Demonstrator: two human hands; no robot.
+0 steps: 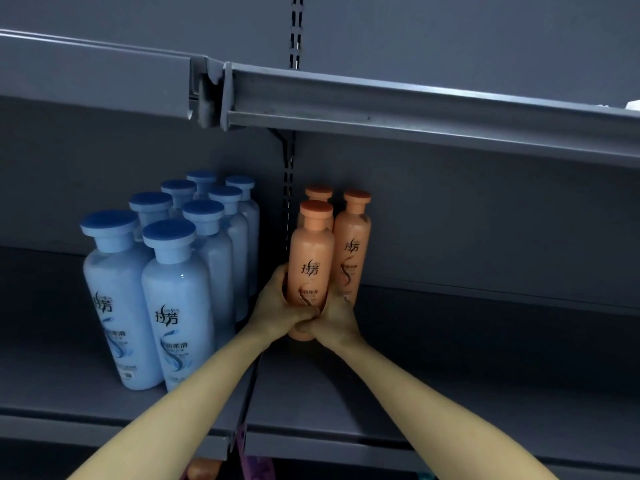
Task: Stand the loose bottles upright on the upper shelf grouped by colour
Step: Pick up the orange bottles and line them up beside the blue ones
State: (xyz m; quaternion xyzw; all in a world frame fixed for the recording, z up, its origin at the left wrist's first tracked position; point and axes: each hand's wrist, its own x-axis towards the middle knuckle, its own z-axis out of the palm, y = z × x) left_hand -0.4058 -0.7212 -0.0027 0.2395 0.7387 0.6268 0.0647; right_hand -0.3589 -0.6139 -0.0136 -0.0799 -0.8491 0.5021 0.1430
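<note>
Currently the shelf (450, 393) carries eight blue bottles (180, 289), upright and grouped at left. Two orange bottles (353, 251) stand near them, to the right. A third orange bottle (310, 258) is upright in front of that pair, prob. being set down. Left hand (277, 306) & right hand (337, 317) each have a grip clamped round its btm. Next: seat it, let go w/o tipping. Caps on; contents can't tell.

Pale blue bottles (176, 289), topped by deeper blue caps (169, 230), are wearing dark lettering over blue swirls; orange bottles (310, 251) with matching orange caps (316, 206) are carrying dark lettering and brown swirls, against plain grey shelving (450, 375).
</note>
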